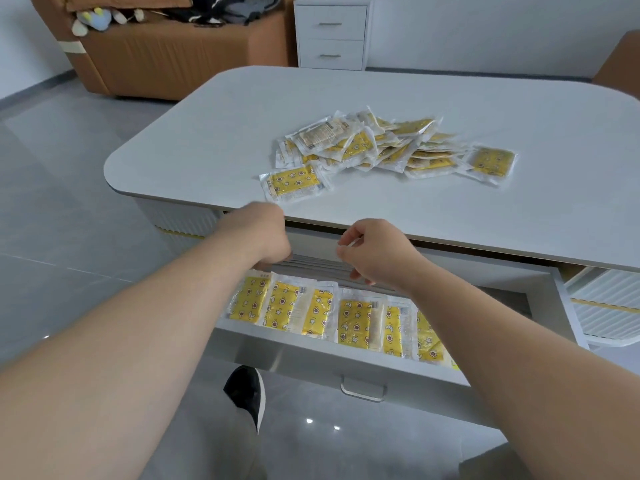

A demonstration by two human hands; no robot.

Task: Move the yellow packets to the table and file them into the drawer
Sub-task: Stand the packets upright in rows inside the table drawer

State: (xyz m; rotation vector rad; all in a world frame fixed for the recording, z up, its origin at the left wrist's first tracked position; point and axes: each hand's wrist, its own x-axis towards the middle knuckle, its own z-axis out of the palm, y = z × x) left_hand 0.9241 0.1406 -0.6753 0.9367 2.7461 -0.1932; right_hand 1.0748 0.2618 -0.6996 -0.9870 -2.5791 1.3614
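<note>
Both forearms reach over the open drawer [346, 355] of yellow packets.
Left hand [266, 237], fingers curled down and hidden, sits at the drawer's back; whether it grips anything I cannot tell. Filed packets [332, 317] stand in a row below. Right hand [374, 254] is loosely curled, holding nothing visible. Loose packets [381, 147] lie heaped on the bench [214, 133].

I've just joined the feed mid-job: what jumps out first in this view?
A loose heap of yellow packets lies on the white table, with one packet apart near the front edge. Below, the open drawer holds a row of packets standing along its front. Both hands, left hand and right hand, reach into the back of the drawer; what their fingers hold cannot be seen.
</note>
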